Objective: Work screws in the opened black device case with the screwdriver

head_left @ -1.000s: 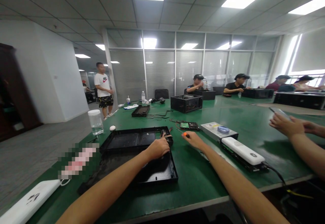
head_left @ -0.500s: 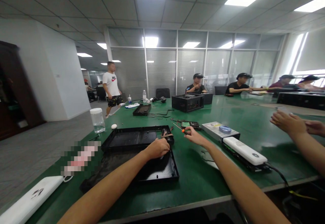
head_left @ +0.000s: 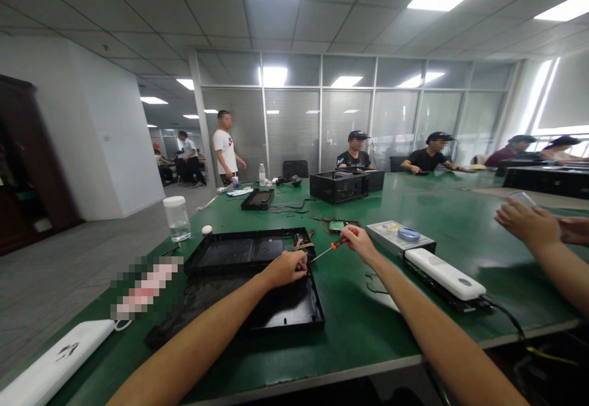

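My right hand [head_left: 359, 243] grips a screwdriver [head_left: 339, 244] by its orange-and-black handle. The thin shaft slants down to the left, and its tip is close to the fingers of my left hand [head_left: 286, 269]. That left hand is closed at the right side of a black plastic casing [head_left: 257, 302], its fingers curled over something too small or hidden to make out. A bundle of wires [head_left: 302, 245] lies at the casing's upper right corner, just beyond my left fingers.
Right of my hands lie a metal drive box [head_left: 384, 237] and a white power bank [head_left: 444, 273] with a cable. A clear jar [head_left: 177, 219] stands at the left edge. A black computer case [head_left: 340, 186] sits farther back. A neighbour's hands [head_left: 529, 225] are at the right.
My right hand has turned the screwdriver, so its tip now points down toward my left hand instead of up and away. My left hand has barely moved. A person behind has walked right.
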